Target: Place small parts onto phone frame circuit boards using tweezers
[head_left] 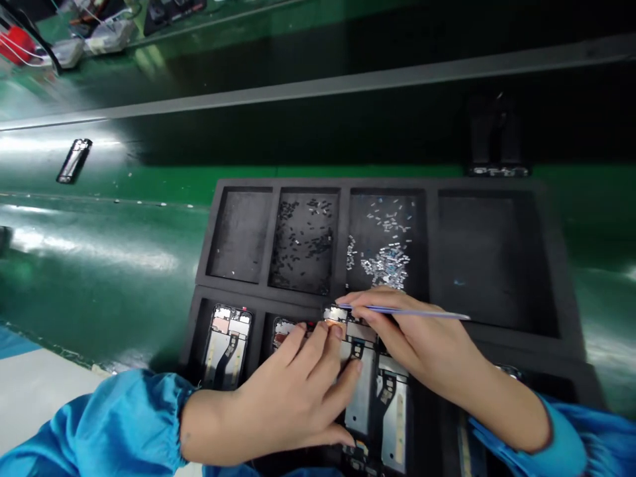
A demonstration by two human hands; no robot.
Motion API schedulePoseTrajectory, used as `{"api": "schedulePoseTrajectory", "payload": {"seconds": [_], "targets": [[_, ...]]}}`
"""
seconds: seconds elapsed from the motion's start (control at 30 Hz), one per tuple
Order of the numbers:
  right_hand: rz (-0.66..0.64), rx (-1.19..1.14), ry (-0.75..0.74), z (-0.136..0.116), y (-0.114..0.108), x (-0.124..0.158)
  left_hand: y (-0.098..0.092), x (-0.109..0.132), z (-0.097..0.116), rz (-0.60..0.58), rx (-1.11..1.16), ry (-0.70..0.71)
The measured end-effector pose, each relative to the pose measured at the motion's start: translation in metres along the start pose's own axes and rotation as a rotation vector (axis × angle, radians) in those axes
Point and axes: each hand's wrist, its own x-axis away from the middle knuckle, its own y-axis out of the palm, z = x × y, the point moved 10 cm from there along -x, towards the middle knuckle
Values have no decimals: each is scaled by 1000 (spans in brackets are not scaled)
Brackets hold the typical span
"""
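Note:
An opened phone (pixel 362 391) with its metal plate and inner parts bare lies under my hands in the foam tray. My left hand (pixel 303 391) is closed over its left side, fingertips on the upper part by a copper-coloured patch. My right hand (pixel 422 344) pinches a thin purple stick-like tool (pixel 397 311), whose tip reaches the phone's top edge. Another opened phone (pixel 395 417) lies just to the right. A third opened phone (pixel 226 348) sits in the tray's left compartment, and one more is partly hidden beneath my left fingers.
Behind, a black foam tray (pixel 344 232) holds many small dark pieces (pixel 318 246) and small silvery pieces (pixel 390 265) in separate compartments. A phone part (pixel 74 161) lies at far left on the green table (pixel 89 265). Cables and a red object (pixel 17 45) are at the back left.

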Motion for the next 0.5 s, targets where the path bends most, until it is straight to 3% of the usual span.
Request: {"api": "schedulePoseTrajectory", "payload": {"seconds": [0.33,0.5], "targets": [[-60,87,-55,-13,0,-4,-7,-5,9,168,-145,78],[-9,87,-37,-14,-3,-5,-10,-4,6,214,-123,65]]}}
